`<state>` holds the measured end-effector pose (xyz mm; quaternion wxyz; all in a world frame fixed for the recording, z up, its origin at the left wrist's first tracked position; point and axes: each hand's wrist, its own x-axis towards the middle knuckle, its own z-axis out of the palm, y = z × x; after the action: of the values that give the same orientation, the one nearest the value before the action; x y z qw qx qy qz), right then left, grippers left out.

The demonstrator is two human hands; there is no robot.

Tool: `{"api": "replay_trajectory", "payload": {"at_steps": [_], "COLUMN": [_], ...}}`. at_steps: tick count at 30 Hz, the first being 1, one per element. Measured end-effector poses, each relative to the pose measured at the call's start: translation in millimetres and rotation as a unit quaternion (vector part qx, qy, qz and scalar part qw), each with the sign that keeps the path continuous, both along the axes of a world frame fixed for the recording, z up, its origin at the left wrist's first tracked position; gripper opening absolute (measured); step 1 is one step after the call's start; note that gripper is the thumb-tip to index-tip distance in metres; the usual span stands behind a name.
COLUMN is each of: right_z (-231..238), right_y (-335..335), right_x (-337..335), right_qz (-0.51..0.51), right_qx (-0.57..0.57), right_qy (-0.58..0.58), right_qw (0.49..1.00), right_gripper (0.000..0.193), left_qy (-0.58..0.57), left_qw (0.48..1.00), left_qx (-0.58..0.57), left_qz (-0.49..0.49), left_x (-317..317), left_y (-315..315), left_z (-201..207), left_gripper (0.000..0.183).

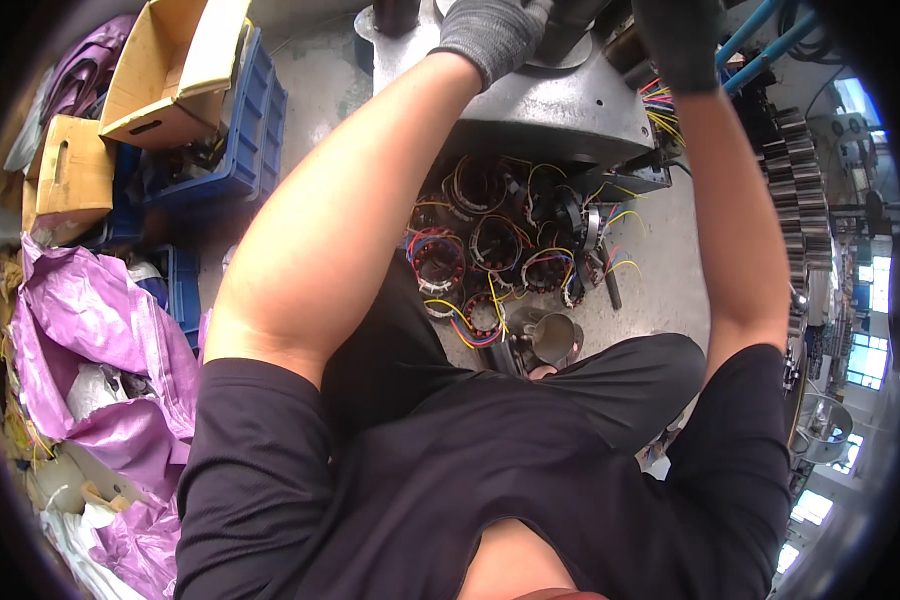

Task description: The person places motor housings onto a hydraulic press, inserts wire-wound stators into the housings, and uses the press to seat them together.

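My left hand point(495, 38), in a grey knit glove, is at the top edge against a dark cylindrical part point(567, 30) on the silver metal machine table point(560, 118). Its fingers are partly cut off, so its grip is unclear. My right hand point(678, 45), in a darker glove, is raised at the top right, beside thin coloured wires point(662, 112); its fingers are out of the picture. Below the table, several ring-shaped motor stators point(495, 243) with red, yellow and blue wires are gathered on the floor between my legs.
A metal cup-like cylinder point(554, 338) stands by my legs. To the left are a cardboard box point(160, 85), a blue crate point(255, 125) and purple sacks point(110, 330). Stacked metal cores point(805, 200) line the right side; blue pipes point(770, 45) run at the upper right.
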<state>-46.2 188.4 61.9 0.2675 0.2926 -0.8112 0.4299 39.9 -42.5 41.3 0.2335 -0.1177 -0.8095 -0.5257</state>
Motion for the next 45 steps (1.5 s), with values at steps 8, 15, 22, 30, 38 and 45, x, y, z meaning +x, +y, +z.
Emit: {"api": "replay_trajectory", "payload": {"at_steps": [8, 15, 22, 30, 38, 45], "right_z": [-237, -321, -306, -186, -78, -56], "right_y": [56, 109, 68, 102, 139, 140], "right_x": [195, 203, 208, 196, 195, 205], "right_qz": [0.093, -0.003, 0.032, -0.068, -0.066, -0.056], "right_qx": [0.547, 0.644, 0.653, 0.488, -0.143, -0.351], "right_qy": [-0.212, -0.362, -0.377, -0.362, -0.391, -0.347], "right_qw": [0.804, 0.674, 0.656, 0.791, 0.907, 0.868], "right_gripper": [0.042, 0.061, 0.065, 0.066, 0.048, 0.04], "left_qy": [-0.03, 0.086, -0.021, -0.078, -0.073, -0.07], "left_qw": [0.998, 0.989, 0.983, 0.964, 0.937, 0.924], "left_qx": [-0.048, -0.113, -0.171, -0.237, -0.245, -0.175], "left_qz": [-0.038, -0.047, -0.063, -0.092, -0.237, -0.332], "left_x": [18, -22, 0, 10, 37, 72], "left_y": [3, 25, 16, 36, 73, 110], "left_z": [20, -21, -17, -12, -17, -14], "left_gripper": [0.019, 0.027, 0.033, 0.045, 0.059, 0.096]}}
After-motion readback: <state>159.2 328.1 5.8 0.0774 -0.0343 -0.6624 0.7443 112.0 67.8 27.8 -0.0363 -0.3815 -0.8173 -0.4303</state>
